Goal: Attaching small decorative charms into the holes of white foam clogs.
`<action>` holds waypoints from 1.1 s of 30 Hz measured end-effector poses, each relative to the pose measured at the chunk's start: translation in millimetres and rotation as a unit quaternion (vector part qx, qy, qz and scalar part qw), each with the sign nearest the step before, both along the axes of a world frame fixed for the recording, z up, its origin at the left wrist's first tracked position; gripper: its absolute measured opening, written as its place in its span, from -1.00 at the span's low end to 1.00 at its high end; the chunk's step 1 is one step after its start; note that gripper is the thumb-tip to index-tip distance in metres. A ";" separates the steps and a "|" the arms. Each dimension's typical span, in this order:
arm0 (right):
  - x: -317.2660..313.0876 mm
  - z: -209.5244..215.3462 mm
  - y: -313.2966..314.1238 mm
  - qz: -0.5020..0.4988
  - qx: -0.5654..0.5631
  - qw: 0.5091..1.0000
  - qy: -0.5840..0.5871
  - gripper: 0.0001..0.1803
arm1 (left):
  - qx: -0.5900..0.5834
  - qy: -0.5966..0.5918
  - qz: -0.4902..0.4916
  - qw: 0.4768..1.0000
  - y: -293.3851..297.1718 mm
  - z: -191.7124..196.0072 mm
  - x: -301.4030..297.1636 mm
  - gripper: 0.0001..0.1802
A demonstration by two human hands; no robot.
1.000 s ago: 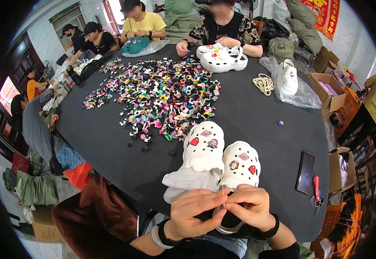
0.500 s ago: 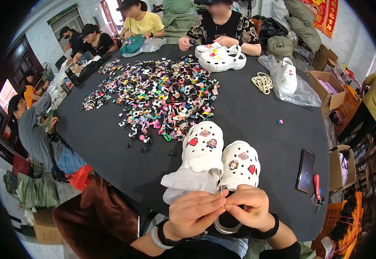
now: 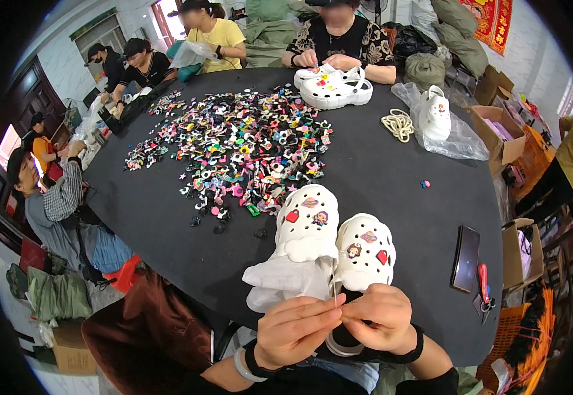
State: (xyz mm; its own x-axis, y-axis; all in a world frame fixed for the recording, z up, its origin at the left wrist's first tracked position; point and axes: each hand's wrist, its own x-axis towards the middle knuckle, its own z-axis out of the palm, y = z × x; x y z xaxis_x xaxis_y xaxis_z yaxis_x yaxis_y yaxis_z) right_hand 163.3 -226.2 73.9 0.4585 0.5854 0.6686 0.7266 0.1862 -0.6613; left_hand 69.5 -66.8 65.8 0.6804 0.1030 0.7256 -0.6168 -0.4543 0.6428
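Two white clogs lie side by side before me, toes pointing away. The left clog carries a planet charm, a red bag charm and a figure charm; on the right clog are a planet, a figure and a red charm. White wrapping is tucked in the left one. A thin pale string runs down between the clogs to my fingers. My left hand pinches it with fingers held straight together. Close against it, my right hand pinches at the same spot. The string's ends are hidden.
A wide heap of colourful shoe charms covers the table's left middle. At right lie a phone, a red-handled tool and a small loose charm. Farther back are coiled cord, a bagged clog and another pair.
My hands stay nearly in place, still pinching the string. Across the table, a co-worker's hand has moved onto the white clogs. The person in yellow has raised a clear plastic bag.
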 end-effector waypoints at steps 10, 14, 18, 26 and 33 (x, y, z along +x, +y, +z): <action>-2.2 -0.5 -0.2 -0.015 -0.009 1.000 0.011 -0.77 | -0.015 0.065 -0.028 0.997 4.3 3.3 0.7 -0.70; -1.4 -1.2 0.1 -0.015 -0.010 1.000 0.014 -0.78 | -0.062 0.082 -0.043 0.994 3.1 2.7 0.6 -0.69; -2.2 0.1 1.1 -0.015 -0.005 1.000 0.018 -0.78 | -0.085 0.087 -0.057 0.991 4.5 1.0 1.0 -0.67; -2.4 2.0 0.4 -0.015 -0.002 1.000 0.010 -0.76 | -0.095 0.092 -0.063 0.989 4.5 1.9 0.3 -0.68; -3.2 -0.6 -0.3 -0.014 -0.008 1.000 -0.002 -0.74 | -0.165 0.111 -0.093 0.976 3.5 -0.9 0.2 -0.68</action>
